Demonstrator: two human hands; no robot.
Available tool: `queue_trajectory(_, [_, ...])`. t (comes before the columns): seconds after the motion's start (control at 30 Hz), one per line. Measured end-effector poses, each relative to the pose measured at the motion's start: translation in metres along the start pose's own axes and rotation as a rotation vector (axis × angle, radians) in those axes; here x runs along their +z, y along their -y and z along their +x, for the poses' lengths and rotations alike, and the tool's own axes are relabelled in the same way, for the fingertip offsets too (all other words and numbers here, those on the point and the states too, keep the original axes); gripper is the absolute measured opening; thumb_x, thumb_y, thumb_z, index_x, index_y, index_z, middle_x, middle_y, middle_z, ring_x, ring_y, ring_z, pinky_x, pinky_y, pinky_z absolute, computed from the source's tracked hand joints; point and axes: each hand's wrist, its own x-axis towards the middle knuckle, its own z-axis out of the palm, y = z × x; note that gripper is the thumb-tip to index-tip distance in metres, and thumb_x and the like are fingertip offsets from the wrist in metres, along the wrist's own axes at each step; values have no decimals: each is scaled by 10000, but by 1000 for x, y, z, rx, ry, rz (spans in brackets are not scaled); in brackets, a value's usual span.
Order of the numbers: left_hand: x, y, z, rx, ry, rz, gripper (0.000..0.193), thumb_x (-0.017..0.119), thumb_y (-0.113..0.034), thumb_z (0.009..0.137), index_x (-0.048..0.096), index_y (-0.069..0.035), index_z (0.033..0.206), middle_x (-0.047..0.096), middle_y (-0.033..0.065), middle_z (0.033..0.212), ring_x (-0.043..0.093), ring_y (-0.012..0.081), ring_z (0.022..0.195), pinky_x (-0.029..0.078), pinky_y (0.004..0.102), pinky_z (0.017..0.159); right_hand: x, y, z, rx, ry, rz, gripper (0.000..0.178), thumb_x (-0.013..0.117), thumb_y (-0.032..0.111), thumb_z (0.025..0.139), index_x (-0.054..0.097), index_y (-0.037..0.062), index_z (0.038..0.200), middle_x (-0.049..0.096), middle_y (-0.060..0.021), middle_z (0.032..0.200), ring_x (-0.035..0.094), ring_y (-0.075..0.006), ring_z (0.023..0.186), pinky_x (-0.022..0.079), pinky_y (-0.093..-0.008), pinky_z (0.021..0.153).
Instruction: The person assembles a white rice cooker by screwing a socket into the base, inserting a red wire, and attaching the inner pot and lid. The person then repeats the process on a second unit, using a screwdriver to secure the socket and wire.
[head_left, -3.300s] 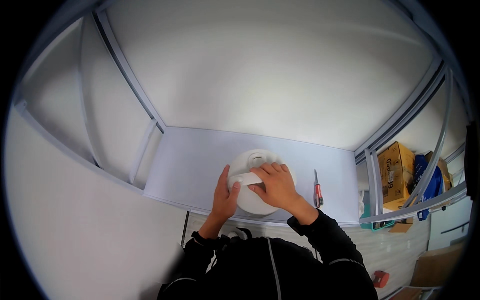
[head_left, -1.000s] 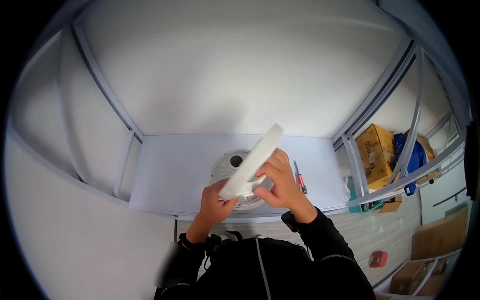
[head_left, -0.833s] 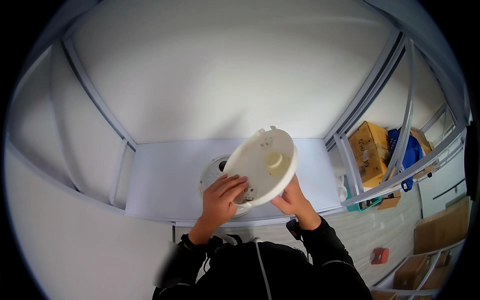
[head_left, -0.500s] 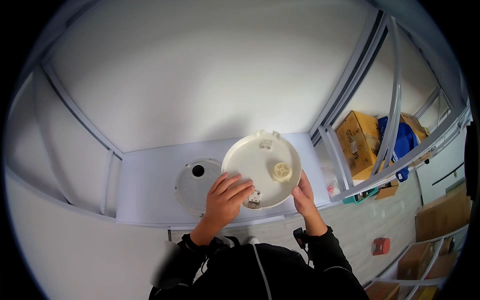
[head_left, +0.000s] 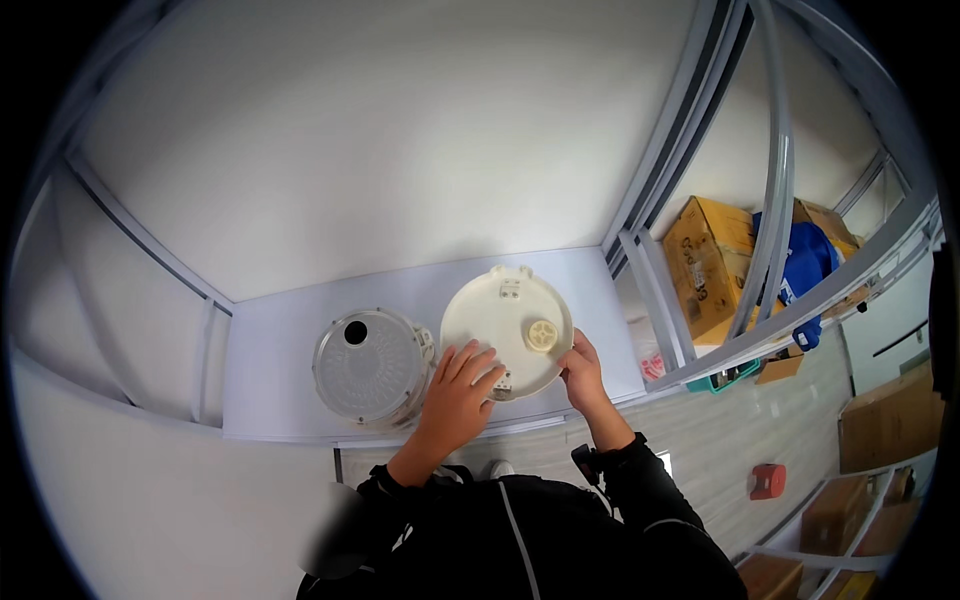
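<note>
A round cream plastic lid (head_left: 500,330) with a raised rim, a round ribbed cap (head_left: 543,335) and small hinge-like fittings lies above the white table in front of me. My right hand (head_left: 580,372) grips its right rim, thumb on top and fingers tucked around the edge. My left hand (head_left: 458,395) rests over the lower left rim, fingers spread over the lid's inner face. Left of it stands a round, drum-like appliance part (head_left: 370,375) with a grey dimpled top and one dark round hole. My left wrist is close to its right side.
The white table (head_left: 270,300) ends at a front edge near my body. Grey frame posts (head_left: 680,130) rise at the right. Beyond them are a yellow carton (head_left: 705,270), a blue cloth-like item (head_left: 808,265) and a teal bin (head_left: 735,378). A red stool (head_left: 768,481) stands on the floor.
The cream lid and both hands have moved slightly left and toward the table's surface. The grey-topped part shows more of its side as the view has shifted.
</note>
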Motion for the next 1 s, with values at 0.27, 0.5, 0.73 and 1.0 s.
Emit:
queue_trajectory(0.27, [18,0,-19,-153,75,-83,516,761,-197,879,686,-95,1379,615,84,1475,511,340,1451,375,563,1232,6,-29,23,193,-72,-54,520,562,33,877,538,-12,1394,683,-122,1071,657,-197,879,561,-332,752])
queue_trajectory(0.5, [54,15,-33,-85,145,17,478,739,-139,878,693,-124,1353,661,66,1349,611,291,1306,426,542,1177,-10,-53,44,298,-68,-310,495,570,34,847,558,-20,1339,655,-138,1021,652,-231,858,581,-383,676])
queue_trajectory(0.73, [67,26,-45,-61,229,-67,449,720,-91,870,741,-206,1303,682,36,1261,714,286,996,560,453,895,-7,-51,33,403,-17,-273,529,559,20,842,551,1,1371,658,-116,1051,664,-208,839,608,-359,714])
queue_trajectory(1.0, [82,33,-61,6,231,-59,526,716,-56,841,720,-172,1354,691,59,1214,713,305,984,569,442,847,-18,-57,34,385,96,-365,560,694,134,897,560,-30,1416,704,-164,1166,733,-231,937,628,-359,800])
